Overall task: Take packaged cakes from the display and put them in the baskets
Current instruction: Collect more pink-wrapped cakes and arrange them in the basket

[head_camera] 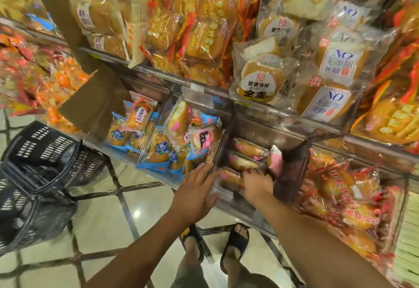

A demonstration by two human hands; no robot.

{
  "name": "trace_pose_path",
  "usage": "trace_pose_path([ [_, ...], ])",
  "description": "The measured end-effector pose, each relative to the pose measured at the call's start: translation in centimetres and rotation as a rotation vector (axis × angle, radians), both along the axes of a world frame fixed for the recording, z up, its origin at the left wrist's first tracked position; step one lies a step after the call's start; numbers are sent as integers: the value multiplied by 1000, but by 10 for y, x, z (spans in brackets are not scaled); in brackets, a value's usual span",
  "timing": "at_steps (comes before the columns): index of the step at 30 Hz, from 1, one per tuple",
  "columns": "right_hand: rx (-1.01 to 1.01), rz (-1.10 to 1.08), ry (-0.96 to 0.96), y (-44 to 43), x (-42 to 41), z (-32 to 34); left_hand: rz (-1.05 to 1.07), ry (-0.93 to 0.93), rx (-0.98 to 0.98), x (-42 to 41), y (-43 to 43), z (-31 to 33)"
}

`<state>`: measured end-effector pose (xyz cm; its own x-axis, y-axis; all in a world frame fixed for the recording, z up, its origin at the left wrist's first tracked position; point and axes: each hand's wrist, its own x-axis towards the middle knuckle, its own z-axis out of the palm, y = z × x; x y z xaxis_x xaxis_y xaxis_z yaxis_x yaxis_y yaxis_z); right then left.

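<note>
Just under your right hand (pixel 257 185), a row of oblong golden cakes in clear wrappers with pink labels (pixel 243 163) lies in the dark-walled compartment of the clear plastic display bin (pixel 226 197). You are at the picking step. No cake is plainly lifted yet, and the black slotted plastic baskets (pixel 43 151) stand on the tiled floor (pixel 113 215), well off to the left of your left fingers (pixel 205 171).

Your right fingers (pixel 250 173) bend down onto the wrappers of the nearest cakes and touch them. Blur hides whether they have clenched round one, so I cannot tell.

Your left hand (pixel 195 193) is released and holds nothing, its fingers straight and spread. Their tips are just beside the bin's clear divider, with blue-wrapped cakes (pixel 158 151) beyond them to the left. Whether they touch the divider is unclear.

As I judge it, the next move calls for closing your right fingers round one slippery packet and lifting it clear of the bin's front lip. You then carry it across, past your left fingers, and down to the baskets.
</note>
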<state>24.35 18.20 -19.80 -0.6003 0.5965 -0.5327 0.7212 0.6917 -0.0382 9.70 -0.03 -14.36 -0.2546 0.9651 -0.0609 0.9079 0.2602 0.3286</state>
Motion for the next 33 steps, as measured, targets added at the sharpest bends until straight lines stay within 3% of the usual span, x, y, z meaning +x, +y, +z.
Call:
trace_pose_path([
  [7, -58, -58, 30, 2, -5, 7, 60, -53, -19, 1, 0, -1],
  [14, -134, -151, 108, 22, 6, 55, 278, -343, 130, 6, 20, 16],
  [20, -348, -370, 386, 38, 34, 108, 598, -926, 94, 20, 44, 35],
  [22, -489, -442, 520, 37, 44, 118, 711, -1218, 17, 24, 53, 40],
  [24, -664, -500, 645, 31, 51, 125, 730, -1466, -78, 28, 60, 47],
  [27, -895, -624, 726, 14, 54, 136, 697, -1789, -71, 31, 62, 50],
  [30, -935, -647, 674, -3, 50, 138, 671, -1947, 1, 33, 61, 53],
  [33, -932, -679, 666, -10, 38, 126, 747, -1891, 83, 32, 56, 48],
])
